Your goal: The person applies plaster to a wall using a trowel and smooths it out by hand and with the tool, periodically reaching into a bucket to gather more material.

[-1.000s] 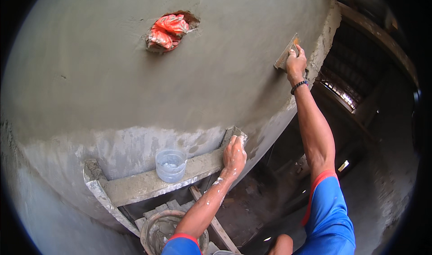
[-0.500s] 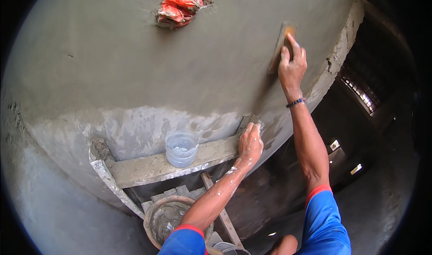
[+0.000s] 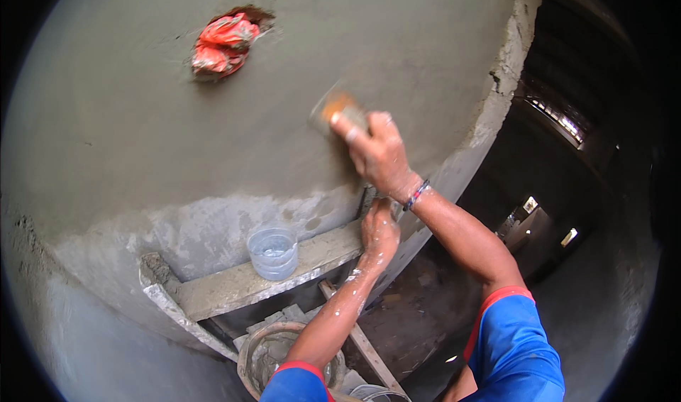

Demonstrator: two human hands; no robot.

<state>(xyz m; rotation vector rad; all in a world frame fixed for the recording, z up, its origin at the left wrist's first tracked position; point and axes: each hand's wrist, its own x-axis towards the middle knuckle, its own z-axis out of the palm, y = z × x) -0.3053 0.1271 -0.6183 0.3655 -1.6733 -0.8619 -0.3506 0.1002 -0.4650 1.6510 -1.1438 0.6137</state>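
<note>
My right hand (image 3: 383, 153) is closed on a plastering float (image 3: 338, 106) with an orange grip, blurred by motion. The float lies against the wet grey plaster wall (image 3: 156, 118), right of a hole stuffed with crumpled red-orange plastic (image 3: 225, 43). Below it, my left hand (image 3: 381, 235), spotted with plaster, has its fingers curled around the right end of a mortar-crusted wooden ledge (image 3: 213, 288). A clear plastic tub (image 3: 273, 253) with water in it stands on that ledge, left of my left hand.
A round bucket of wet mortar (image 3: 248, 366) sits under the ledge, partly behind my left forearm. Right of it a wooden batten (image 3: 372, 356) slants down. The plastered wall ends at a rough broken edge (image 3: 500, 75), with a dark space beyond.
My right hand has swept the float left and down across the plaster from near the wall's right edge. The view has shifted a little; my left hand stays at the ledge's end.
</note>
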